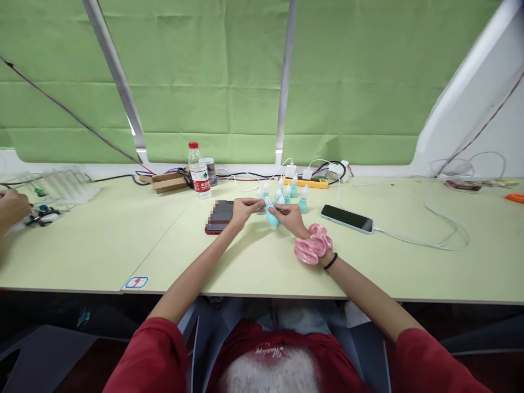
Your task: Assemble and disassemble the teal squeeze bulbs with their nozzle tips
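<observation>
A green cover (347, 76) hangs behind the pale table (254, 270). Along the table's back stand a red-capped bottle (200, 177) and a can (211, 170), with a cardboard box (168, 183) to their left and a yellow power strip (313, 183) to their right. A phone (347, 218) lies plugged in to the right; a dark device (219, 215) lies partly behind the left wrist. A co-worker's hand (12, 209) shows at the left edge. The left hand (245, 209) pinches the clear tip of a teal bulb (272, 217), fingertips closed together; the right hand (291, 218) grips it lower, thumb and fingers closed. This bulb is between the hands, just in front of the other bulbs (303, 202). A pink scrunchie (313, 245) and a thin black band (331, 261) circle the right wrist and forearm.
</observation>
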`<state>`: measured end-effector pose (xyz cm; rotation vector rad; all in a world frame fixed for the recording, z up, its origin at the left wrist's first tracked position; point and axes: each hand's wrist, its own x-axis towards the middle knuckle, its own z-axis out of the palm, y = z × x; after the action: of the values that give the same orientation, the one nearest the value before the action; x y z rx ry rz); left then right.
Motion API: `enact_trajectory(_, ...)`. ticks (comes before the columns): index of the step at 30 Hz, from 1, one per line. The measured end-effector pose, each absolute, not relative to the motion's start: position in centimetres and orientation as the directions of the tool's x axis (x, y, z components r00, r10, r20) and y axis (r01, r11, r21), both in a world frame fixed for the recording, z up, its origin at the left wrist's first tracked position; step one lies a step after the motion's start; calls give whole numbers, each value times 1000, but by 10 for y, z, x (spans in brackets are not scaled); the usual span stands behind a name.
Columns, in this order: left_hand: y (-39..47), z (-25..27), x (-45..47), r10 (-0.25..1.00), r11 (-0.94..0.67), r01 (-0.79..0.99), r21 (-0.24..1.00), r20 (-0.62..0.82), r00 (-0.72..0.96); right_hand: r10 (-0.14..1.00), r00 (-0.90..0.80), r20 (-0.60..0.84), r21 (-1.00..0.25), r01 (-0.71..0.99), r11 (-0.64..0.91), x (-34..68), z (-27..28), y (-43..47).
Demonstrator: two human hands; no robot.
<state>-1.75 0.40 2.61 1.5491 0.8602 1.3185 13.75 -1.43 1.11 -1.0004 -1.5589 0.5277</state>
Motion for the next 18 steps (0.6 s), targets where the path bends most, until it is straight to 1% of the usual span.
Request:
enact_trajectory(7, 2, 26, -15, 889, -439, 41, 897, 428, 165, 821, 75, 566, -789, 338, 513, 134, 12, -17)
enact_trajectory(12, 2, 21, -10, 840, -541, 149, 828, 527, 128, 815, 132, 564, -798, 340, 497, 131, 10, -16)
enact_trajectory(15, 0, 20, -10, 804, -593, 219, 775, 584, 111, 819, 131, 559, -803, 331, 495, 132, 9, -14)
enact_trajectory(18, -1, 21, -12, 778, -624, 252, 740, 617, 117, 824, 107, 556, -804, 322, 501, 134, 9, -13)
